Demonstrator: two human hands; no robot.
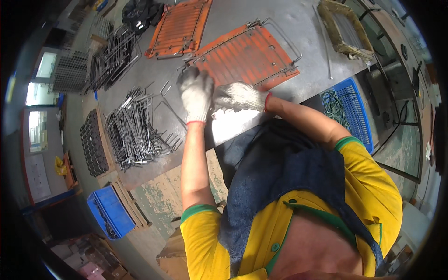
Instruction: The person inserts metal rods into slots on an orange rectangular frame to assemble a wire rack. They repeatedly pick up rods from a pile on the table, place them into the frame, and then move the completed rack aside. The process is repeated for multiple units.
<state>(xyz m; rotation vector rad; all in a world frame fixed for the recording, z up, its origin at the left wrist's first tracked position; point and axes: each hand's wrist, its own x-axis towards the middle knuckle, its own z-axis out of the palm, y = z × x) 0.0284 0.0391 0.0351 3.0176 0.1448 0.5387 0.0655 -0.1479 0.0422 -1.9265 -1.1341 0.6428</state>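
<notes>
My left hand, in a white knit glove with dark-stained fingers, is at the near left corner of an orange slatted metal plate. Its fingers curl inward, and whatever they grip is hidden. Beside it, my right hand, also gloved, reaches along the plate's near edge with its fingers bent toward the left one. What it holds cannot be made out. Bent metal wire lies along the plate's edges. A bent steel rod lies just left of my left wrist. A bright white patch shows below my hands.
A heap of bent steel rods covers the table's left side. Farther off are a second orange plate, a rod stack and a black bag. At right are a blue basket with green strands and a worn rectangular frame.
</notes>
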